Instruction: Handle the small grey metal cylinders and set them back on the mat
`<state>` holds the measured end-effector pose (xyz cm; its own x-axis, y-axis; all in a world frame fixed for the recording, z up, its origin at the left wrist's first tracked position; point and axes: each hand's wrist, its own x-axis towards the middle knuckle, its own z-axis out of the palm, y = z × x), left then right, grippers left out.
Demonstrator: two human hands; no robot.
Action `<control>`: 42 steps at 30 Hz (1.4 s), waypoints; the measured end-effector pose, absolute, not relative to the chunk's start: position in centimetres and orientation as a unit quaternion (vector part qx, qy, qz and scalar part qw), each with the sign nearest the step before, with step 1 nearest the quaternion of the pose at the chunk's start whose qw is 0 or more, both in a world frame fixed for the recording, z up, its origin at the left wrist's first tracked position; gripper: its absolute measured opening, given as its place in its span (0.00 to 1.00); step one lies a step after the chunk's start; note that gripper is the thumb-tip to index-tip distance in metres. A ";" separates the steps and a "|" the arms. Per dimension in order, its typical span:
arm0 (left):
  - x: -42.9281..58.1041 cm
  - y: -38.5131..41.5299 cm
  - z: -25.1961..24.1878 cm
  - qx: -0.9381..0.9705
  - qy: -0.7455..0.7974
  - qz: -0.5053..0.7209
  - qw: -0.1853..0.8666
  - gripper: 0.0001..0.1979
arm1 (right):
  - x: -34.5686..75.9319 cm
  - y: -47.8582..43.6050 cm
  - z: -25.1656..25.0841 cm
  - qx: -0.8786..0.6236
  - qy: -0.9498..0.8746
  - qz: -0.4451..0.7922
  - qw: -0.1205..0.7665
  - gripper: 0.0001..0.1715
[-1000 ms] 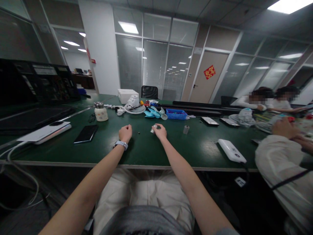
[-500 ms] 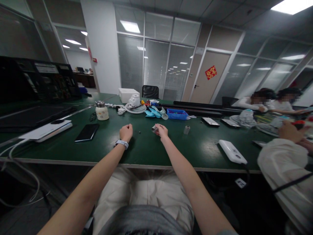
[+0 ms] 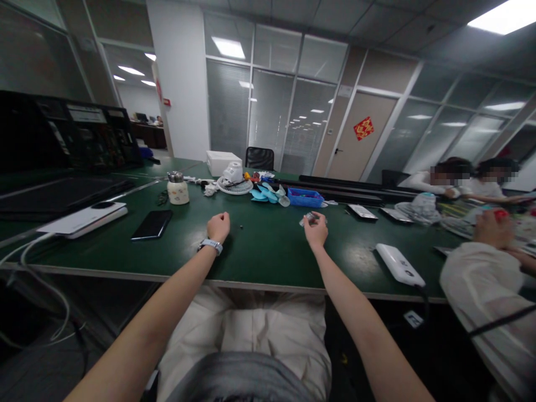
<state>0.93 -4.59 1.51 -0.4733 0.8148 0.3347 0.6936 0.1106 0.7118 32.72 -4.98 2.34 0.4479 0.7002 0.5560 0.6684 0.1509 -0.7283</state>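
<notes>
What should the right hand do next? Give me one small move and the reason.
The right hand should perhaps firm its pinch on the small silvery piece before moving it: the hand partly hides it, so a slip could go unnoticed.

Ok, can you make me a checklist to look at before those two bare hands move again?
1. Right hand has fingers around a shiny, silver-coloured metal piece: ok.
2. Its grip is firm: cannot tell; the fingers partly hide the piece.
3. Left hand is open: not ok; it is closed, and its inside is hidden.
4. Tiny dark speck-like piece is in sight on the green tabletop: ok, just beside the left hand.
5. Flat black rectangular phone is apart from both hands: ok.
</notes>
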 end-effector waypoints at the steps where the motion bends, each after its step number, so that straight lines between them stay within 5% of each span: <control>1: 0.9 -4.6 1.5 0.511 0.741 0.431 0.069 0.24 | 33.8 -5.1 2.2 -0.662 -0.523 0.003 0.536 0.26; 12: 1.1 -4.8 1.7 0.510 0.744 0.426 0.074 0.23 | 39.4 -6.0 1.9 -0.796 -0.442 -0.040 0.413 0.20; 17: 1.1 -4.7 1.7 0.508 0.746 0.423 0.081 0.24 | 39.1 -6.1 1.9 -0.786 -0.466 -0.021 0.406 0.21; 23: 1.0 -4.5 1.3 0.512 0.741 0.427 0.074 0.24 | 35.5 -8.0 3.2 -0.673 -0.530 -0.186 0.482 0.30; 27: 0.9 -4.4 1.3 0.514 0.741 0.426 0.068 0.24 | 29.2 -7.8 3.3 -0.570 -0.723 -0.035 0.388 0.23; 31: 0.9 -4.5 1.3 0.511 0.745 0.424 0.066 0.24 | 22.2 -5.6 2.5 -0.561 -0.770 0.131 0.275 0.28; 42: 0.9 -4.2 1.0 0.523 0.729 0.438 0.060 0.23 | 15.4 -3.0 2.4 -0.548 -0.793 0.122 0.236 0.16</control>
<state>0.88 -4.19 1.02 -0.4467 0.8142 0.3708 0.7099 0.0704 0.7008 15.39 -3.03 2.35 -0.2875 0.9271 0.2404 0.8122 0.3691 -0.4519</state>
